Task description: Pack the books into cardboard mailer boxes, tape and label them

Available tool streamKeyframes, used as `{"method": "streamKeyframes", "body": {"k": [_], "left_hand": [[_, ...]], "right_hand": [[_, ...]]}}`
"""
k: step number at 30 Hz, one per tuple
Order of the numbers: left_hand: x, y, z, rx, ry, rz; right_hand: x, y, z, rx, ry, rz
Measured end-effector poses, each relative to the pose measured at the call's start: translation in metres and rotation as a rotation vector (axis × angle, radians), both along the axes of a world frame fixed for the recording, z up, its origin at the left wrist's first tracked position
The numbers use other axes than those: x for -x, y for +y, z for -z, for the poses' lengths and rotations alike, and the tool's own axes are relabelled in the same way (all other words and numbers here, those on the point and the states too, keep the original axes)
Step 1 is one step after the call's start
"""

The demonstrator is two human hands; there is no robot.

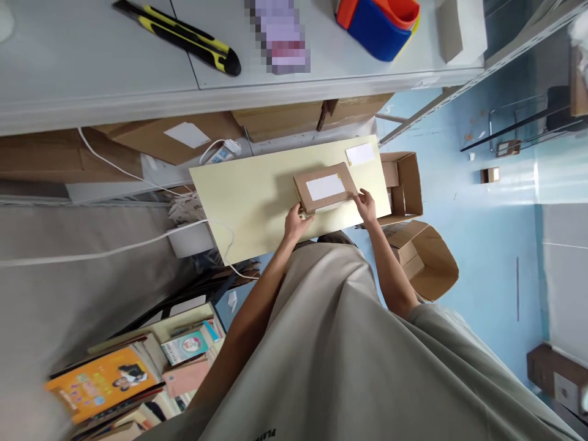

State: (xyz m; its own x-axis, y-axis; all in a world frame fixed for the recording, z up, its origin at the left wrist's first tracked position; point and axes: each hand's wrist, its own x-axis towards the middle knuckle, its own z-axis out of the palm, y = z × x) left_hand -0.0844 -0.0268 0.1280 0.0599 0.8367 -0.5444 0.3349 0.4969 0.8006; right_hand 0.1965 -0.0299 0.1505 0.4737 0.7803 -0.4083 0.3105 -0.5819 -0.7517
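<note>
A small brown cardboard box (pixel 301 182) with a white label (pixel 325 187) on its top is held between my two hands, over a pale yellow table (pixel 248 202). My left hand (pixel 296 223) grips its near left corner, fingers curled at the edge. At the near right corner, my right hand (pixel 366 205) pinches the box's side. A white card or label sheet (pixel 361 154) lies on the table's far right corner. Whether the box rests on the table or is lifted slightly, I cannot tell.
A grey shelf (pixel 92 67) above the table bears a yellow-black box cutter (pixel 184 38) and a tape dispenser (pixel 379 27). Open cartons (pixel 427 260) stand on the floor at right. Books (pixel 105 383) fill the lower left. A white cable (pixel 105 252) crosses the table's left edge.
</note>
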Motion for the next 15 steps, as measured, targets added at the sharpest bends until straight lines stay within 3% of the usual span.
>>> {"method": "streamKeyframes", "body": {"k": [3, 6, 10, 15], "left_hand": [[0.005, -0.004, -0.014, -0.062, -0.021, -0.076], [0.0, -0.002, -0.024, -0.052, 0.052, -0.04], [-0.012, -0.001, -0.03, 0.023, 0.127, 0.095], [-0.015, -0.002, -0.037, 0.092, 0.209, 0.116]], "right_hand": [[-0.008, -0.023, -0.018, -0.097, -0.007, 0.02], [-0.019, -0.042, -0.027, -0.126, 0.009, 0.039], [-0.026, -0.062, -0.024, -0.038, 0.071, 0.089], [-0.031, -0.077, -0.013, -0.024, 0.193, 0.129]]}}
